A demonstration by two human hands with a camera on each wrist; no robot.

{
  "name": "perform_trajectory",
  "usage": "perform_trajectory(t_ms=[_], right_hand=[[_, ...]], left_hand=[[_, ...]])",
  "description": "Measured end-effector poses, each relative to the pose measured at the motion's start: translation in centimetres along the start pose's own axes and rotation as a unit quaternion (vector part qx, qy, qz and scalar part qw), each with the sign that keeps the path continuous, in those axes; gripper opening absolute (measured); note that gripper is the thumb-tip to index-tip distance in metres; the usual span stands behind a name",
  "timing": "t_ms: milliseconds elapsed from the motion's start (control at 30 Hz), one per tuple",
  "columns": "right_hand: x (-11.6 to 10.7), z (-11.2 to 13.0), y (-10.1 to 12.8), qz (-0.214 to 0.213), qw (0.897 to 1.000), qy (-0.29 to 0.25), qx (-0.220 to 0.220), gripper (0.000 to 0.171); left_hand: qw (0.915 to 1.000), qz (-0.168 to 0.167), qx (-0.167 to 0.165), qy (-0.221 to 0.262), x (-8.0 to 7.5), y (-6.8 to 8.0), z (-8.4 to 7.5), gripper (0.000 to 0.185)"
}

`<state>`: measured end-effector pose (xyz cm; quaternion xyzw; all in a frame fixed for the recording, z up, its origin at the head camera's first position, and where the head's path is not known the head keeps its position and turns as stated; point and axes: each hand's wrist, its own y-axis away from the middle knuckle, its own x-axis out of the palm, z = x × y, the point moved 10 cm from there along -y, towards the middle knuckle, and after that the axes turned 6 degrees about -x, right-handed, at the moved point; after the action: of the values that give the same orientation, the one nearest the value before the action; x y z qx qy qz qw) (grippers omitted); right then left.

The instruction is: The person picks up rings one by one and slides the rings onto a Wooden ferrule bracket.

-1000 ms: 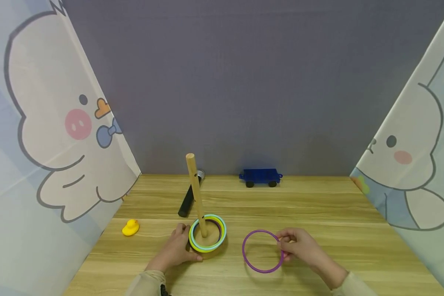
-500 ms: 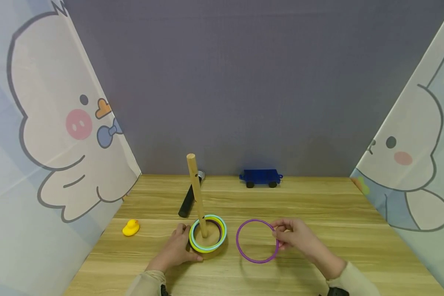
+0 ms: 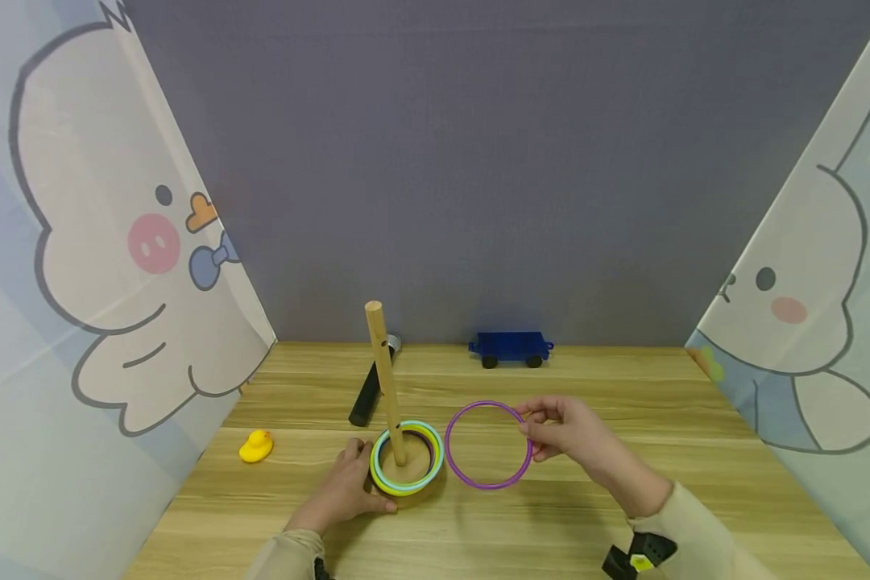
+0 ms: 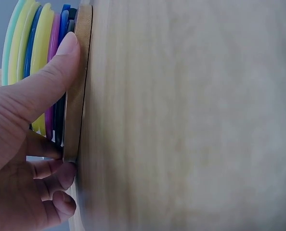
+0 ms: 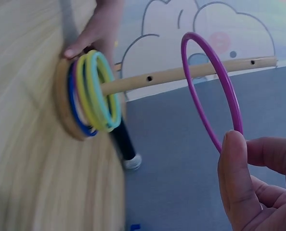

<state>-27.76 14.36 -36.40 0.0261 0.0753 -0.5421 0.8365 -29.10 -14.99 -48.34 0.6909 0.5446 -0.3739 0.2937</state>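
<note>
A wooden ring-toss stand has a round base [image 4: 79, 110] and an upright peg [image 3: 384, 362]. Several rings [image 5: 96, 91] in light blue, yellow, blue and purple lie stacked around the foot of the peg. My left hand [image 3: 344, 489] grips the base at its left side, thumb in front along the rim and fingers on the far side. My right hand [image 3: 569, 435] pinches a purple ring [image 3: 453, 467] between thumb and fingers, just right of the stand. The ring hangs raised over the table, tilted, and in the right wrist view it overlaps the peg.
Behind the peg lies a black microphone [image 3: 366, 397] with a silver head. A blue toy wagon [image 3: 511, 346] stands at the back edge of the wooden table [image 3: 623, 395], by the grey backdrop. A yellow rubber duck [image 3: 256, 446] sits at the left.
My right hand has carried the purple ring up and to the left, closer to the stand. The left hand and the stand have stayed in place.
</note>
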Motion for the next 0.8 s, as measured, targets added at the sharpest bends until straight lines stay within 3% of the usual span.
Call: perform_trajectory(t_ms=[300, 800], right_hand=[[0.7, 3.0, -1.3, -0.002, 1.000, -0.017, -0.009, 0.033], [1.3, 9.5, -3.8, -0.006, 0.997, -0.024, -0.069, 0.032]], left_hand=[[1.0000, 0.002, -0.001, 0.000, -0.1, 0.1, -0.1, 0.116], [1.0000, 0.005, -0.001, 0.008, -0.3, 0.3, -0.4, 0.115]])
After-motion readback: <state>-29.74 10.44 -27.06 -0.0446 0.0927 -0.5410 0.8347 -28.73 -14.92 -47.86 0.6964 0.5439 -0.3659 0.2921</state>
